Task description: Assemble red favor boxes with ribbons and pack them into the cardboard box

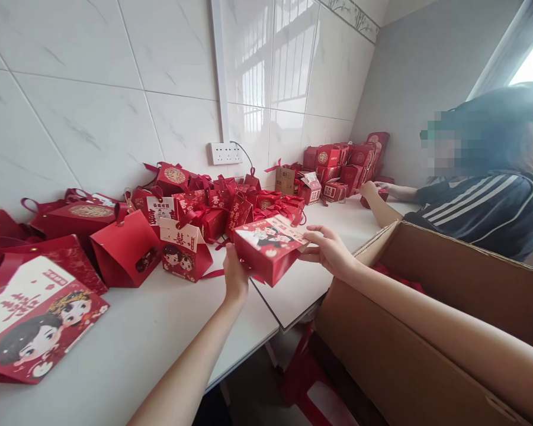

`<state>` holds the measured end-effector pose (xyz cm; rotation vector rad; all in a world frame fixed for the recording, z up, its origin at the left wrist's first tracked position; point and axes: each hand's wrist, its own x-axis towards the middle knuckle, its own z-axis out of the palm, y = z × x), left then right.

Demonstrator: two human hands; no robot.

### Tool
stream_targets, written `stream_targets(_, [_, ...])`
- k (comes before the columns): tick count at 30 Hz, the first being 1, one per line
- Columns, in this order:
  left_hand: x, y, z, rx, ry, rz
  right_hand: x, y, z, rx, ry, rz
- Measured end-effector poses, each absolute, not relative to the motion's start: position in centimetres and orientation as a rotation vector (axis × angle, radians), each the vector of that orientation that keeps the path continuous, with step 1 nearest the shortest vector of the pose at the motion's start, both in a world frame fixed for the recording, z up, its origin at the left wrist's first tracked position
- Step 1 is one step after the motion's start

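Note:
A red gift box (270, 248) with a printed cartoon couple is held between my hands above the table edge. My left hand (237, 269) grips its left side; part of the fingers is hidden behind the box. My right hand (331, 251) closes its thumb and fingers on the box's right end. Behind it lies a pile of red gift boxes with ribbons (217, 216). Left of my left hand stands a small tent-shaped gift box (184, 251) with two cartoon faces. A larger box of similar print (44, 319) sits at the near left.
An open cardboard carton (373, 343) with something red inside stands at the right, under my right forearm. A red stool (311, 378) is below. Across the table (169, 331), a co-worker (479, 195) handles a red item. Stacked red boxes (337, 165) and a power socket (225, 154) are near the wall.

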<state>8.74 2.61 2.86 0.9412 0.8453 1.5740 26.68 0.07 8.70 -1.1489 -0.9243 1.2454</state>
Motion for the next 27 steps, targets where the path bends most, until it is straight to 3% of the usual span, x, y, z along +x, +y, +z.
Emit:
stream_targets(7, [8.2,1.0,3.5,1.457,0.783,1.931,27.0,0.5,8.4,-1.13,-0.824,1.445])
stream_targets(15, [8.1,1.4,2.9,1.61,0.734,1.829,28.7,0.9,11.1,-1.217,-0.888,1.51])
stream_targets(17, [8.1,1.4,2.5,1.797,0.742,1.697,30.5,-0.1,13.6,-1.302,-0.974,1.372])
stream_targets(23, [8.4,1.4,1.2,2.374,0.863,1.344,38.7,-7.6,20.8,-1.551,-1.072,0.493])
stream_targets(27, [9.1,2.1,0.5,2.578,0.833,1.321,43.8,-12.7,21.2,-1.989,-1.027,0.316])
